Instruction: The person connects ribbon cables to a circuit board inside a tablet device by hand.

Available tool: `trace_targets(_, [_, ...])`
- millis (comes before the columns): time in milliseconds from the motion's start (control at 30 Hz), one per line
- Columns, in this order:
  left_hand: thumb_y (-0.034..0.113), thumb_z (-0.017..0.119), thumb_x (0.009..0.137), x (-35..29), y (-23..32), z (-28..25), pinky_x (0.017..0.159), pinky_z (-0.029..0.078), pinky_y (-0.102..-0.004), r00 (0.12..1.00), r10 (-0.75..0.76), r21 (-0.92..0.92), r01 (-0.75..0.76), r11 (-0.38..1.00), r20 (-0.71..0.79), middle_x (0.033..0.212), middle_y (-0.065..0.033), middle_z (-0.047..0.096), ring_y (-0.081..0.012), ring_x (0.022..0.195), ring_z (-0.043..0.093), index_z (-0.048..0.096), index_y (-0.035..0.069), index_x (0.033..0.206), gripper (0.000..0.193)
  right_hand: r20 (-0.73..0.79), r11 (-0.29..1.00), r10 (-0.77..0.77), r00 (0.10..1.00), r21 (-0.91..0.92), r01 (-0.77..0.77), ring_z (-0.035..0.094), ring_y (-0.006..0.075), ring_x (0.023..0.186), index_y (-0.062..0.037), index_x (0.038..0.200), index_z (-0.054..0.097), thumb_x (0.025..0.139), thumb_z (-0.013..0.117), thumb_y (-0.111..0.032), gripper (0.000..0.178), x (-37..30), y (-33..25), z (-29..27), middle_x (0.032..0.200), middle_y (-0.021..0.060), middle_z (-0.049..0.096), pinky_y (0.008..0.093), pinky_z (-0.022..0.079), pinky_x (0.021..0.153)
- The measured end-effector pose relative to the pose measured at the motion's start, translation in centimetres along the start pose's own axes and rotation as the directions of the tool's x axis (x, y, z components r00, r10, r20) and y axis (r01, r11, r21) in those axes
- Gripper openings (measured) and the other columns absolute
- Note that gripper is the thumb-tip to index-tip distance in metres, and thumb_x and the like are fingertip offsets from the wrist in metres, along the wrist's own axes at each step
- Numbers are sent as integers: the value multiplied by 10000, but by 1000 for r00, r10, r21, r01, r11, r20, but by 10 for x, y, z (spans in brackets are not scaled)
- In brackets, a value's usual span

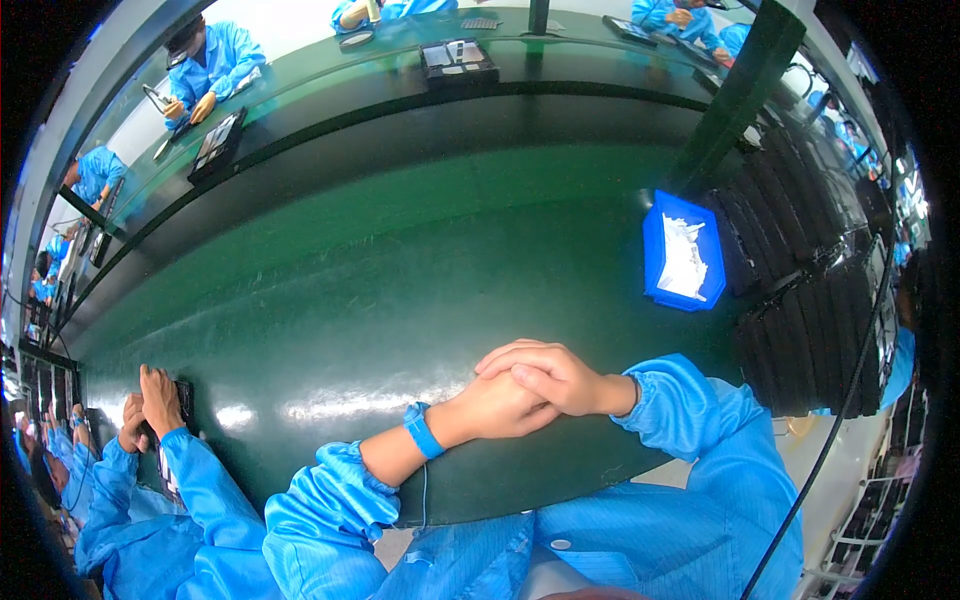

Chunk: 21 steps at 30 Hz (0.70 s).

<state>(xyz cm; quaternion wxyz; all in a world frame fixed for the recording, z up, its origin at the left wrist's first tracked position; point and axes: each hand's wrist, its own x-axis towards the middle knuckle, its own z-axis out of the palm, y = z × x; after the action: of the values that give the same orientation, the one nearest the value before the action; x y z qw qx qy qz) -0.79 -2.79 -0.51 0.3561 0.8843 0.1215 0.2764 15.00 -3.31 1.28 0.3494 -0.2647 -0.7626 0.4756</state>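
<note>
My two hands are clasped together above the green table (pixel 330 270), near its front edge. My right hand (pixel 563 378) lies on top, its fingers wrapped over the back of my left hand (pixel 492 408). A blue strap (pixel 421 431) circles my left wrist, and a thin cord hangs from it. Most of the left fingers are hidden beneath the right hand, so how far they are bent does not show. Neither hand is seen holding an object. Both forearms are in blue sleeves.
A blue bin (pixel 684 252) of white pieces stands at the right, beside stacked black trays (pixel 800 330). A green post (pixel 735 105) rises behind it. At the left, another person's hands (pixel 150 405) work on a dark object. Black trays (pixel 458 64) sit along the far bench.
</note>
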Motion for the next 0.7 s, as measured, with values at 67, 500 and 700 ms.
trace_targets(67, [143,642,805,0,1,0,759,518,-408,1000,-4,-3,4,1000,1,924,-185,659,-339,870,634,654,-4,946,204,0,1000,-2,1000,1,2,597,327,1097,38,1070,637,952,411,-175,332,0,0,0,1149,198,635,409,423,989])
trace_targets(500, [149,645,797,-2,5,1,754,516,-407,1000,-16,0,16,1000,-11,916,-182,659,-336,862,636,653,-3,938,207,11,1000,-4,1000,-12,4,593,327,1097,41,1076,631,950,406,-170,333,-1,-3,2,1154,199,632,410,425,985])
trace_targets(700, [154,645,792,-2,7,1,757,515,-414,1000,-24,1,24,1000,-7,913,-183,662,-341,864,636,656,0,938,213,12,1000,-3,1000,-7,3,592,327,1101,41,1077,630,953,406,-173,334,-2,-4,2,1159,200,629,411,424,985])
